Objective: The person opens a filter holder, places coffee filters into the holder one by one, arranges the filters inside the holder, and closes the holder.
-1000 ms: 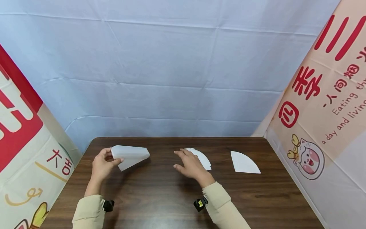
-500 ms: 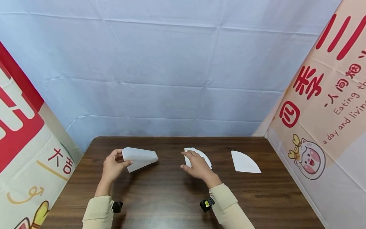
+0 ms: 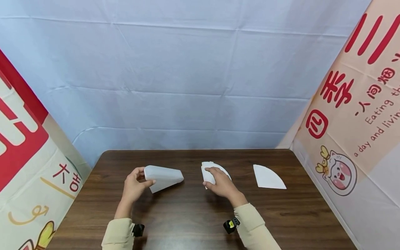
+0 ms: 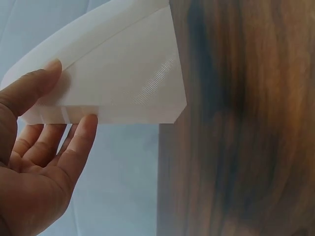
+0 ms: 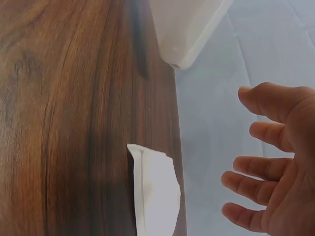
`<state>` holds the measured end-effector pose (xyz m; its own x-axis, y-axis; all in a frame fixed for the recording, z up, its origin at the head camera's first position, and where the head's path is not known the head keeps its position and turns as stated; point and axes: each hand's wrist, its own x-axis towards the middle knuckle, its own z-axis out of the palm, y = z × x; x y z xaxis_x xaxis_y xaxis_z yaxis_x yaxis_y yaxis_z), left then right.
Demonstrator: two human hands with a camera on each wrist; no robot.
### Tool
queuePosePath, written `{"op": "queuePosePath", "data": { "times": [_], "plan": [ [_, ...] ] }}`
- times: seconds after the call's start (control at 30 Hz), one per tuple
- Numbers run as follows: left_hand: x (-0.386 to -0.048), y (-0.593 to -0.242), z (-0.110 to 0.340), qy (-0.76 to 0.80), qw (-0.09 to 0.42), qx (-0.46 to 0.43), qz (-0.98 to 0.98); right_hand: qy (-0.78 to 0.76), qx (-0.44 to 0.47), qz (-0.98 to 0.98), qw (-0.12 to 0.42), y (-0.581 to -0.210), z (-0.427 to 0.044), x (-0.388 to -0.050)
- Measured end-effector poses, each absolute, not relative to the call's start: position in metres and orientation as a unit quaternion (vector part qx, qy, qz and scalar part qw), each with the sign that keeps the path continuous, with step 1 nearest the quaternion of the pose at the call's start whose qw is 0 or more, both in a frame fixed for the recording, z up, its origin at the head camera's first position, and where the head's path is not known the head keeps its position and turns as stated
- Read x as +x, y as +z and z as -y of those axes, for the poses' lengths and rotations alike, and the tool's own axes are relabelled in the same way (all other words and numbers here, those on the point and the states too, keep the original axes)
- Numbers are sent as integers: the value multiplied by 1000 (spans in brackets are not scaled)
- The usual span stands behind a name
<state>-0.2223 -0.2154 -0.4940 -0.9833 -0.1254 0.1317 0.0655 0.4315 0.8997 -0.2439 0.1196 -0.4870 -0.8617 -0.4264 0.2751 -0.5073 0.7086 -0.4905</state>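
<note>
My left hand (image 3: 135,186) holds a translucent white, wedge-shaped plastic holder (image 3: 164,177) by its wide end, above the left-middle of the table. In the left wrist view my thumb lies on one face of the holder (image 4: 118,78) and the fingertips touch its lower edge. Fan-shaped white paper filters (image 3: 207,174) lie overlapping near the middle of the table. Over them hovers my right hand (image 3: 222,183), partly covering them. The right wrist view shows this hand (image 5: 288,162) with fingers apart, holding nothing, beside the filters (image 5: 158,194).
Another white fan-shaped paper filter (image 3: 269,177) lies flat to the right on the dark wooden table (image 3: 300,208). A pale cloth (image 3: 200,86) hangs behind the table, with printed cloths (image 3: 337,146) at the sides.
My left hand has carried the holder rightward, closer to the middle filters. The right hand has shifted right and now sits more over those filters, uncovering their left part.
</note>
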Motion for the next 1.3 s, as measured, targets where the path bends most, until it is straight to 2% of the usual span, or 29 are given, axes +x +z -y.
{"op": "queuePosePath", "data": {
  "times": [0.2, 0.57, 0.8, 1.3],
  "plan": [
    [-221, -499, 201, -553, 87, 10, 829, 278, 235, 929, 73, -491, -127, -243],
    [-217, -507, 180, -563, 79, -5, 823, 278, 210, 937, 32, -494, -140, -241],
    [-216, -510, 169, -555, 77, -15, 828, 282, 206, 936, 43, -500, -146, -241],
    [-215, -520, 161, -572, 64, -22, 817, 288, 182, 940, 27, -511, -153, -239]
  ]
}}
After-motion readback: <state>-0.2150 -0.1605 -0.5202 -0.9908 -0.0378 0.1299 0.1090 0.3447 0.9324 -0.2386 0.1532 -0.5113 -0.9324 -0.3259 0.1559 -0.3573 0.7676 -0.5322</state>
